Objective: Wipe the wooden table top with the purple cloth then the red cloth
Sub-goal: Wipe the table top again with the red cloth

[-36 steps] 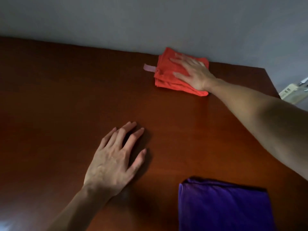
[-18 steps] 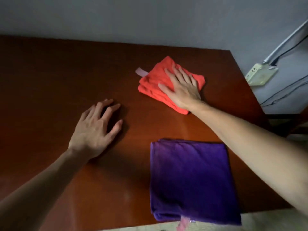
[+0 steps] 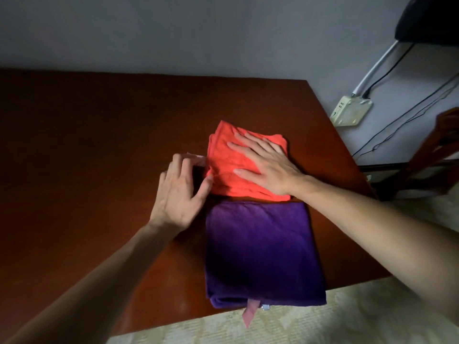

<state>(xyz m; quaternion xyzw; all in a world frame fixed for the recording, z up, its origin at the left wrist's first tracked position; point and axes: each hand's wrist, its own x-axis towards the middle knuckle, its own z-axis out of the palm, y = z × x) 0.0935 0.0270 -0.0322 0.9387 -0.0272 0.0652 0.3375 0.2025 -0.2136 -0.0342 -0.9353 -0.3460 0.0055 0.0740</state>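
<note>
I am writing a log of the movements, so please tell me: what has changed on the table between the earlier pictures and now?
The right hand slid the red cloth from the far edge toward the person, up against the purple cloth. The left hand moved right to the red cloth's left edge. Unchanged: the right palm lies flat on the red cloth, and the purple cloth lies folded on the wooden table.

We note the right hand [image 3: 267, 167] lying flat on the red cloth [image 3: 224, 157], hiding the fabric under palm and fingers. The left hand [image 3: 180, 192] covers part of the pale tag [image 3: 198, 157] at the cloth's left edge; whether its fingers touch the tag we cannot tell. Both forearms run off the lower frame. The tabletop [image 3: 87, 145] is cut at the left edge. The chair [image 3: 437, 155] at right is partly out of frame.
</note>
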